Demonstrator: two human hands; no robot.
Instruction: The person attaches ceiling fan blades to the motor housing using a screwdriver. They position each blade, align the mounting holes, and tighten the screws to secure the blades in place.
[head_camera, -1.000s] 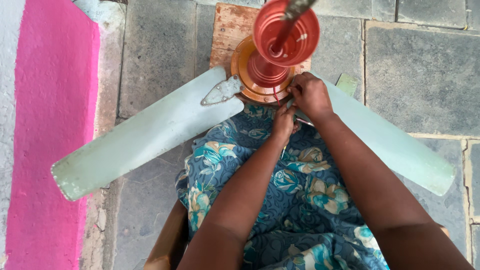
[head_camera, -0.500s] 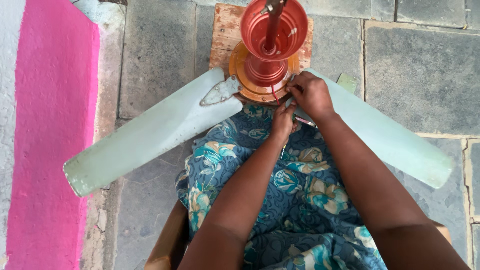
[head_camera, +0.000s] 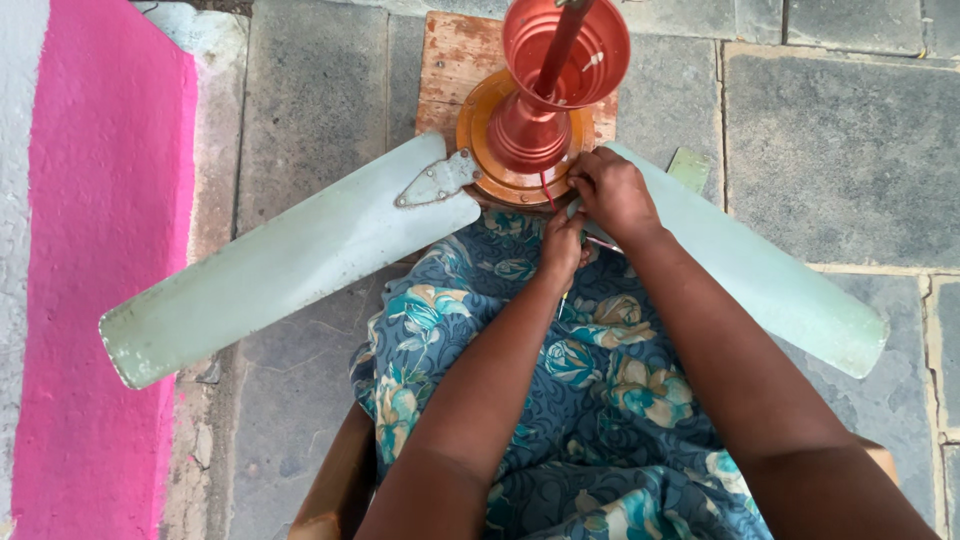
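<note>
A ceiling fan lies on the stone floor with its red motor housing (head_camera: 528, 135) and red cup and rod (head_camera: 566, 45) pointing up at me. Two pale green blades spread out, the left blade (head_camera: 290, 255) and the right blade (head_camera: 760, 270). My right hand (head_camera: 612, 190) is curled on the root of the right blade, where it meets the motor. Just below it, my left hand (head_camera: 563, 240) has its fingers curled in, touching the same joint; what it holds is hidden. A thin red wire (head_camera: 546, 190) hangs beside my fingers.
A blue flowered cloth (head_camera: 560, 400) covers my lap. The fan rests on a worn wooden board (head_camera: 455, 60). A pink painted wall (head_camera: 95, 280) runs along the left. Grey stone slabs (head_camera: 840, 150) lie to the right.
The red cup and rod have swung slightly left and upright. The fan has turned a little, lifting the left blade's tip. Both hands stay at the same joint.
</note>
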